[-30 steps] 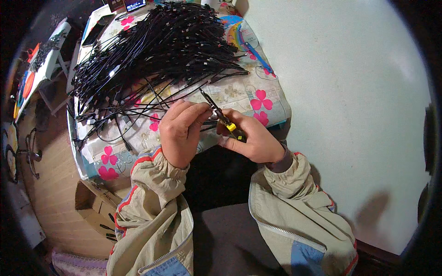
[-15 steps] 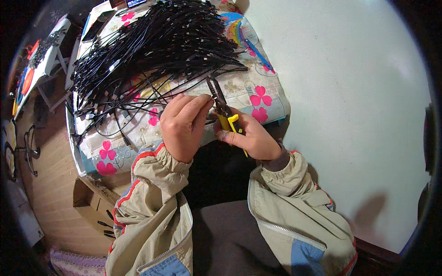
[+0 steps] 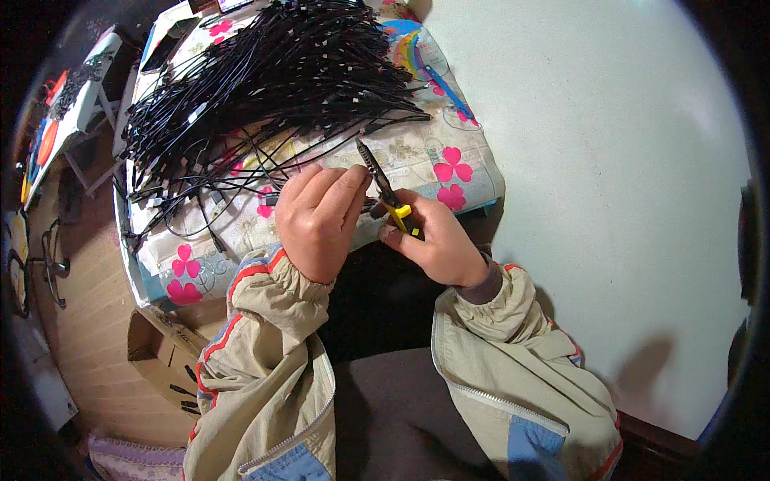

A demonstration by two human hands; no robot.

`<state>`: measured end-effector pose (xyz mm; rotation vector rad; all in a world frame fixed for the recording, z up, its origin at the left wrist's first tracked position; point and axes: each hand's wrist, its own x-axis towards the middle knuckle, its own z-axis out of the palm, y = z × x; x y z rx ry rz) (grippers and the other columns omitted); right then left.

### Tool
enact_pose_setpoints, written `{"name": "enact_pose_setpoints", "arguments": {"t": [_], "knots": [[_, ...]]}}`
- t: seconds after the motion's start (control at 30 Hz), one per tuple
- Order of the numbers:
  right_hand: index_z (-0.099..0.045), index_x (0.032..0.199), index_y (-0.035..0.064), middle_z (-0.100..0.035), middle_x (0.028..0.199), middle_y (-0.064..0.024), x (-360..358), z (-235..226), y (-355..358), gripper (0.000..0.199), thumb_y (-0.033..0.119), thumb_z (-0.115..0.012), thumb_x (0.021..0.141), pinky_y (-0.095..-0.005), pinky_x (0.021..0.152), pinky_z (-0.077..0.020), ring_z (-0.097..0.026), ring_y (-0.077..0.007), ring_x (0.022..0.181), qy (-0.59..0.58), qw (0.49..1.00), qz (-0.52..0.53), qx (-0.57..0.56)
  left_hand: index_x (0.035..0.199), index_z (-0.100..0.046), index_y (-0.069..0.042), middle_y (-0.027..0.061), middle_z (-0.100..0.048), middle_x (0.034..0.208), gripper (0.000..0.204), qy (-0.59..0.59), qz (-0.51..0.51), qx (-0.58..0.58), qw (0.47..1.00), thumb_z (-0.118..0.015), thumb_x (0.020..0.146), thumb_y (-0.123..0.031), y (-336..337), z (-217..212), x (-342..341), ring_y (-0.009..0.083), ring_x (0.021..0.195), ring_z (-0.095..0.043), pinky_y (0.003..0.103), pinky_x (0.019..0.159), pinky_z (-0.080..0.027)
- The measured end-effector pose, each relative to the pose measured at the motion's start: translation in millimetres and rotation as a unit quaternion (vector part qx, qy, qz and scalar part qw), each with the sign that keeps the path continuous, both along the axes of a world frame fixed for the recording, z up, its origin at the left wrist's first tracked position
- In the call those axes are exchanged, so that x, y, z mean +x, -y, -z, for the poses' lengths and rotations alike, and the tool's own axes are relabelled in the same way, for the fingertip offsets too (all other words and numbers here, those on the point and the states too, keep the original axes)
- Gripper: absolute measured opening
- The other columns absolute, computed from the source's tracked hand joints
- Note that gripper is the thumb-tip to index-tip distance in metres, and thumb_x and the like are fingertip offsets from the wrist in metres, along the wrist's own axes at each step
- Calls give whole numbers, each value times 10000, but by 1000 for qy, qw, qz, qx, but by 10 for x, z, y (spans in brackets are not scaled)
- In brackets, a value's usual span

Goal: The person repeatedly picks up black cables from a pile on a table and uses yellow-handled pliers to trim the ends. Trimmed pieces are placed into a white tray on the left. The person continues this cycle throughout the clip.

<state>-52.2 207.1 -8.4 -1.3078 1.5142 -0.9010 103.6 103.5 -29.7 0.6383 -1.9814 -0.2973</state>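
Observation:
My right hand [image 3: 439, 242] is wrapped round the yellow-and-black handles of wire strippers [image 3: 378, 173]. Their dark, toothed jaws point up and away from me, pressed together. My left hand [image 3: 319, 218] is closed in a pinch, its fingertips touching or almost touching the side of the jaws. What it pinches is hidden behind the fingers. Just beyond both hands lies a large heap of black cables [image 3: 281, 80] with small light-coloured and black connectors. Several loose cable ends stick out of the heap near my left hand.
The heap covers much of a table with a flowered cloth [image 3: 473, 172]. To its right stands a broad white surface [image 3: 609, 200]. A blue strip-like thing [image 3: 449, 92] lies at the cloth's right side. An open cardboard box [image 3: 160, 349] with black connectors is at lower left.
The jaws of the wire strippers, apart before, have come together, and the handles have drawn into my right palm. The tool has turned slightly. My left hand has hardly moved.

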Motion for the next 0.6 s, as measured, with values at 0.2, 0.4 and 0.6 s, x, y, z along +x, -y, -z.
{"name": "enact_pose_setpoints", "arguments": {"t": [0.2, 0.4, 0.6], "knots": [[-542, 1159, -41, -658, 985, -106, -435, 135, 226, 326, 99, -651, 885, -327, 812, -499, -629, -193, 891, -221, 963, 140, -66, 851, -677, -52, 68, -649, 809, 110, 185, 67, 70, 978, -700, 768, -120, -14, 144, 32, 266, 827, -575, 372, 754, -485], [-471, 1145, -20, -638, 972, -270, -1163, 467, 860, 460, 108, -728, 786, -539, 785, -487, -613, -475, 955, -402, 879, 184, -179, 1010, -693, -44, 95, -663, 1022, 280, 164, 71, 100, 979, -749, 743, -106, -50, 245, -60, 302, 970, -592, 403, 836, -487], [-525, 1224, -1, -654, 1049, -248, -1096, 528, 878, 470, 35, -710, 794, -428, 847, -522, -645, -419, 1012, -387, 884, 185, -185, 1046, -672, -43, 101, -641, 1081, 329, 73, 60, 72, 993, -740, 725, -21, -7, 83, -21, 313, 1037, -586, 403, 882, -490]]}}
